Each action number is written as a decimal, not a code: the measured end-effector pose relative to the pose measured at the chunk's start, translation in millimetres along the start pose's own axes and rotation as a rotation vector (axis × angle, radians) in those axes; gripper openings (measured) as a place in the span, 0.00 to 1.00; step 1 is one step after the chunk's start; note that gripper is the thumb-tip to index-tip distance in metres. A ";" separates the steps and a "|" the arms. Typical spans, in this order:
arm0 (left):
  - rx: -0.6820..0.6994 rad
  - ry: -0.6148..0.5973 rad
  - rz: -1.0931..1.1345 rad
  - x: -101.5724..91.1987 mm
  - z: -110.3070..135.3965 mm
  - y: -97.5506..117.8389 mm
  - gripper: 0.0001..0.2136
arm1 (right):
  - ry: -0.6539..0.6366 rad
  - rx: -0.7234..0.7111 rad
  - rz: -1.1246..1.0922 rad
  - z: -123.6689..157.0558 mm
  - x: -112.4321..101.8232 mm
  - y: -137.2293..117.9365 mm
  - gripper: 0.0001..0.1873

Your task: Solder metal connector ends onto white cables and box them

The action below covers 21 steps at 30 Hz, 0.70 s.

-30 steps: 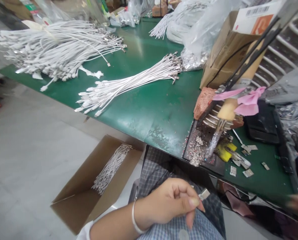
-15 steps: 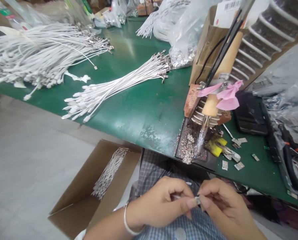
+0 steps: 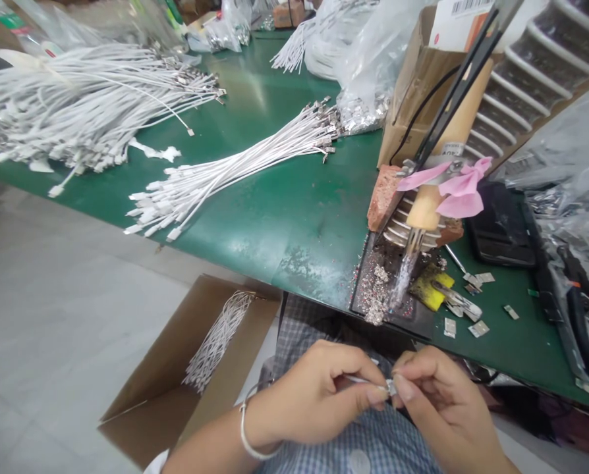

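Observation:
Low in the view, above my lap, my left hand [image 3: 327,394] pinches a thin white cable [image 3: 354,378] close to its end. A small silvery connector [image 3: 391,387] sits at that end, between the fingertips of both hands. My right hand [image 3: 443,403] is closed on the connector from the other side, thumb against forefinger. Its finer parts are too small to make out. Nearest to the hands on the green table lie several loose metal connector shells [image 3: 479,329]. A bundle of similar white cables [image 3: 240,168] rests farther left.
A soldering iron [image 3: 423,207] with pink cloth leans on bricks, its tip over solder crumbs [image 3: 376,289]. A yellow sponge [image 3: 427,289] lies beside it. An open cardboard box [image 3: 151,375] holding white cables stands below left. A larger cable pile [image 3: 91,105] covers the back left.
The fingers have shifted slightly on the connector, and the right fingertips now sit closer around it. The view has moved a little, so the table things appear farther right.

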<state>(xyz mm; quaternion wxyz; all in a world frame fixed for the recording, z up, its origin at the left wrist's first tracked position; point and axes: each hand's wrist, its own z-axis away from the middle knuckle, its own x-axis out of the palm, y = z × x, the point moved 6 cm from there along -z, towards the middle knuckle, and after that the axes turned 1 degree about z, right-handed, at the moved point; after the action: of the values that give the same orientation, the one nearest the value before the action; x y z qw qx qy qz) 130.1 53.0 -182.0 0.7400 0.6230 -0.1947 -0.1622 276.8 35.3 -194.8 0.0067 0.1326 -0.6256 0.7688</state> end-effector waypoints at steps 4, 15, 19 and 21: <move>-0.098 -0.019 0.119 1.8 0.8 -7.7 0.08 | 0.002 -0.019 -0.024 -0.8 3.3 -2.6 0.06; -0.241 -0.006 0.202 2.6 -2.8 -12.6 0.07 | 0.059 -0.005 0.039 1.7 -1.0 0.4 0.08; -0.350 -0.019 0.246 0.4 -6.3 -19.3 0.09 | 0.026 -0.069 0.072 -2.6 -10.9 -8.4 0.09; -0.370 -0.012 0.278 -2.1 -8.4 -20.0 0.10 | 0.017 -0.153 0.121 -5.7 -17.4 -17.7 0.08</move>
<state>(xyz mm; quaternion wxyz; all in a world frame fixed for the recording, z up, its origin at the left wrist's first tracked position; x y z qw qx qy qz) 132.4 57.8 -203.1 0.8558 0.4429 -0.2498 -0.0953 295.6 47.3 -182.6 -0.0243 0.0872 -0.6894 0.7187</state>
